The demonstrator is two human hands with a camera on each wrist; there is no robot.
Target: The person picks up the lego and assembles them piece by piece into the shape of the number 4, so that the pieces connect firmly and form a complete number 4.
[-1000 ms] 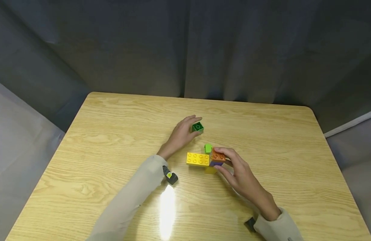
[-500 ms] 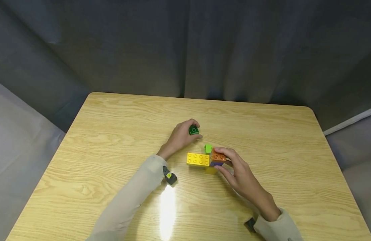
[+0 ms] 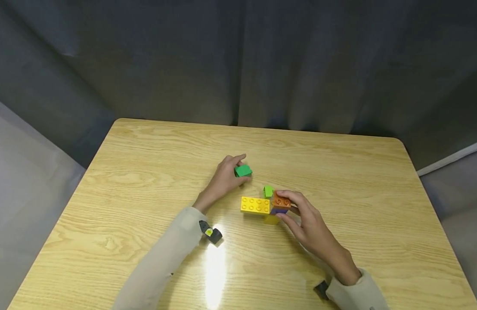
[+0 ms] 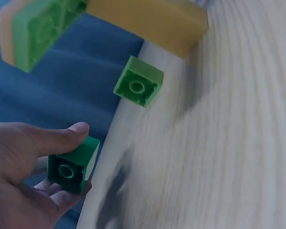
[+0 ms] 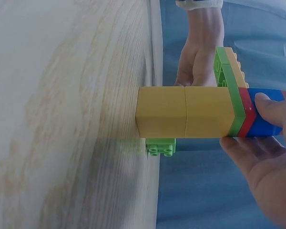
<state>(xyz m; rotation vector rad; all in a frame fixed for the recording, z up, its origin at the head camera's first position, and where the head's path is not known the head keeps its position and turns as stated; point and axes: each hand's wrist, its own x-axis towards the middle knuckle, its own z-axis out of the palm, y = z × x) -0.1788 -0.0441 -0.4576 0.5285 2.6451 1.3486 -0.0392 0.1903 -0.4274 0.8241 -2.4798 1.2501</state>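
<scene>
My left hand (image 3: 224, 177) pinches a dark green toy building brick (image 4: 66, 172) between thumb and fingers. The left wrist view shows the brick's hollow underside; from the head view a smooth side faces up. My right hand (image 3: 312, 226) grips the upper part of a brick tower (image 5: 186, 112), at the blue brick (image 5: 264, 119). Below that come a red layer, a green layer and yellow bricks down to the table. A long yellow brick (image 3: 255, 205) juts left from the tower, over a green one. Beside the tower's base lies a light green brick (image 3: 268, 192) on its side.
The wooden table (image 3: 153, 159) runs back to a dark curtain (image 3: 238, 60). A bright reflection lies on its front part. A dark wrist device (image 3: 210, 232) sits at the left sleeve, and another dark piece (image 3: 321, 289) at the right sleeve.
My left hand has taken hold of the dark green brick, drawn it left and slightly nearer, and turned it from hollow side up to smooth side up. The right hand and tower stay still.
</scene>
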